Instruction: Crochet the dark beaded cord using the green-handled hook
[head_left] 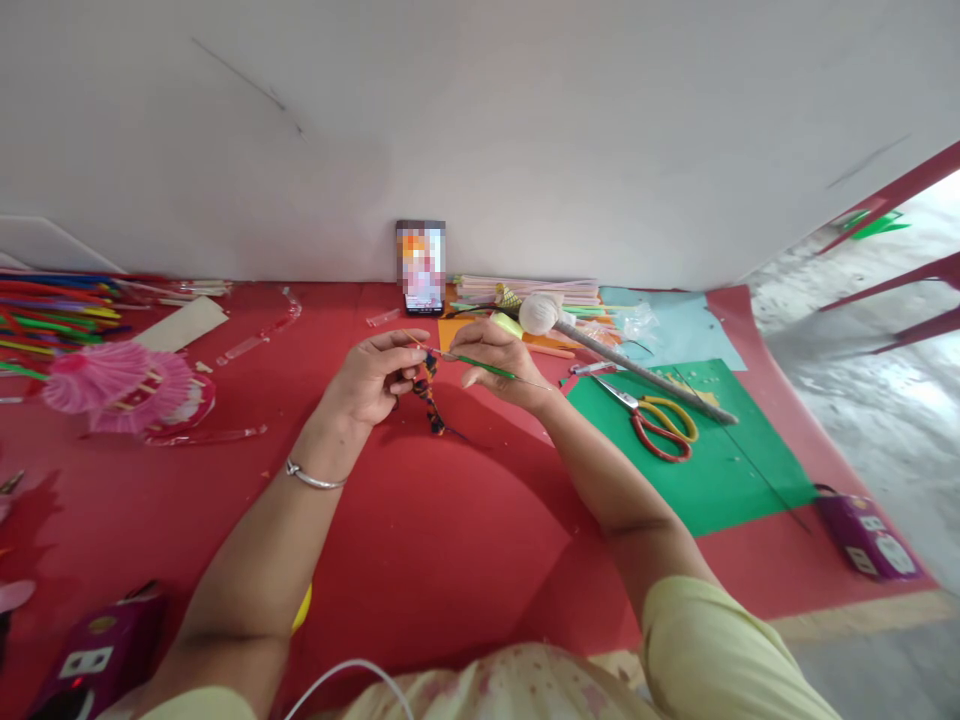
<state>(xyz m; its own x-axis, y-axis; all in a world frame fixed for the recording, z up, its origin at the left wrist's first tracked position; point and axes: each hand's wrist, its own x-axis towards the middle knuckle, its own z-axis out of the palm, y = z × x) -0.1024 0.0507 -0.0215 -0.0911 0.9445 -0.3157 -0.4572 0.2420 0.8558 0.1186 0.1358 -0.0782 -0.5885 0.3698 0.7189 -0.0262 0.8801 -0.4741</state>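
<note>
Over the red table cover, my left hand [375, 375] is closed, pinching the top of a narrow orange and dark-blue crocheted strip [433, 405]. The strip hangs down, and its lower end comes near the cover. My right hand [499, 360] is closed around a thin crochet hook with a green handle [487, 367]. The hook's tip points left and meets the work at my left fingertips. One metal end sticks out toward my right wrist. Whether yarn is looped on the tip is too small to tell.
A phone [421, 268] leans against the wall. Scissors [660, 425] and a white-headed stick [637, 368] lie on green sheets [720, 500] at right. Pink pleated paper [127, 390] and colourful pipe cleaners [60, 315] are at left. Purple boxes [870, 535] sit near both front corners.
</note>
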